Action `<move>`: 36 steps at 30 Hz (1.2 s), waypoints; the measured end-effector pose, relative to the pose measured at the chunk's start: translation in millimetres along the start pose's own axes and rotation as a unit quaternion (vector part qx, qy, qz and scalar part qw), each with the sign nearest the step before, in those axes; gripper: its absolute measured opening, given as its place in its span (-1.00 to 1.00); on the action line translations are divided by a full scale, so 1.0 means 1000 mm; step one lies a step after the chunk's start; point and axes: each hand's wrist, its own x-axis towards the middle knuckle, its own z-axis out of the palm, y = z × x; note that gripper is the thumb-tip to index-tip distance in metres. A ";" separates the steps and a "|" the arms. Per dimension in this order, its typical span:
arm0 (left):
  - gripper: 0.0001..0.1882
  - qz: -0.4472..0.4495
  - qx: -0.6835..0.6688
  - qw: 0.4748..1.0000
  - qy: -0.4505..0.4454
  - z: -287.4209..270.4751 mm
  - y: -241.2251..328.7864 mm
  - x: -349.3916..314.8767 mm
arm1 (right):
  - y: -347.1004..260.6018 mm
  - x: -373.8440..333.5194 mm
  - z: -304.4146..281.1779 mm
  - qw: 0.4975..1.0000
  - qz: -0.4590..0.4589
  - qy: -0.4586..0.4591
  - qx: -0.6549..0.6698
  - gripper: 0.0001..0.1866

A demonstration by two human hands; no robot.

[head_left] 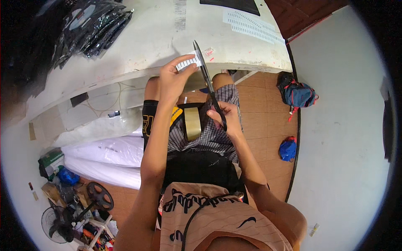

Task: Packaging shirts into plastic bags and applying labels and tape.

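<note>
Between the thumb and fingers of my left hand (173,79) is a small white paper strip (186,63) with dark printed marks, held just over the table's near edge. My right hand (229,118) grips the handles of long black scissors (211,92), whose blades point up and away toward the table. The blades lie along the right end of the strip. Whether they are closed on the paper, I cannot tell.
A white table (155,37) spans the front. On it lie bagged black items (94,31), printed white sheets (253,27) and a black flat piece (232,5). A backpack (299,94) and blue bag (287,149) sit right; plastic-wrapped rolls (104,157) and a fan (56,224) left.
</note>
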 end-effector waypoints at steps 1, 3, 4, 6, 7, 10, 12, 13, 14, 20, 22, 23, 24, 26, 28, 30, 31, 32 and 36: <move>-0.73 -0.013 0.007 1.000 0.002 -0.001 0.001 0.000 | 0.001 0.002 0.000 1.000 -0.001 0.006 -0.004 -0.71; -0.73 -0.026 0.012 1.000 0.006 -0.003 -0.002 0.004 | 0.001 0.006 0.002 1.000 0.002 0.006 0.002 -0.71; -0.73 -0.023 0.012 1.000 0.006 -0.004 -0.002 0.005 | 0.001 0.006 0.002 1.000 0.011 0.007 0.008 -0.71; -0.72 -0.028 0.006 1.000 0.005 -0.005 -0.003 0.008 | 0.002 0.010 0.002 1.000 0.011 0.005 0.015 -0.70; -0.72 -0.024 0.006 1.000 0.004 -0.006 -0.003 0.010 | 0.003 0.012 0.001 1.000 0.008 0.001 0.014 -0.70; -0.72 -0.012 -0.011 1.000 -0.003 -0.009 -0.005 0.013 | 0.004 0.015 0.000 1.000 -0.001 -0.006 0.012 -0.69; -0.71 -0.001 -0.016 1.000 -0.006 -0.011 -0.006 0.014 | 0.003 0.016 0.000 1.000 -0.006 -0.009 0.010 -0.69; -0.71 0.001 -0.016 1.000 -0.005 -0.011 -0.006 0.014 | 0.003 0.015 0.000 1.000 -0.009 -0.012 0.009 -0.68; -0.70 0.003 -0.017 1.000 -0.006 -0.011 -0.007 0.014 | 0.002 0.015 -0.001 1.000 -0.011 -0.015 0.009 -0.68; -0.70 0.013 0.008 1.000 -0.008 -0.012 -0.005 0.015 | -0.002 0.015 0.001 1.000 -0.005 -0.014 -0.004 -0.67; -0.70 0.018 0.011 1.000 -0.008 -0.014 -0.007 0.017 | -0.003 0.016 0.003 1.000 -0.003 -0.009 -0.010 -0.67; -0.70 0.018 0.009 1.000 -0.008 -0.015 -0.008 0.018 | -0.004 0.016 0.004 1.000 -0.002 -0.004 -0.016 -0.67; -0.71 0.018 0.007 1.000 -0.008 -0.016 -0.008 0.019 | -0.004 0.017 0.004 1.000 -0.002 -0.003 -0.016 -0.67; -0.71 0.008 0.006 1.000 -0.007 -0.013 -0.006 0.019 | -0.002 0.019 0.002 1.000 0.005 -0.005 -0.011 -0.67; -0.71 -0.001 0.007 1.000 -0.008 -0.011 -0.005 0.021 | -0.002 0.022 0.002 1.000 0.007 -0.003 -0.007 -0.66; -0.70 0.008 0.018 1.000 -0.002 -0.013 -0.010 0.031 | -0.003 0.029 0.002 1.000 0.008 -0.002 -0.001 -0.65; -0.70 0.009 0.020 1.000 -0.006 -0.016 -0.016 0.040 | -0.006 0.037 0.004 1.000 0.011 -0.004 -0.023 -0.63; -0.71 0.000 -0.001 1.000 0.004 -0.019 -0.023 0.052 | -0.010 0.046 0.005 0.999 0.014 -0.005 -0.046 -0.61; -0.74 -0.034 -0.018 0.998 0.052 -0.029 -0.038 0.069 | 0.008 0.077 -0.007 0.999 0.003 0.035 -0.036 -0.56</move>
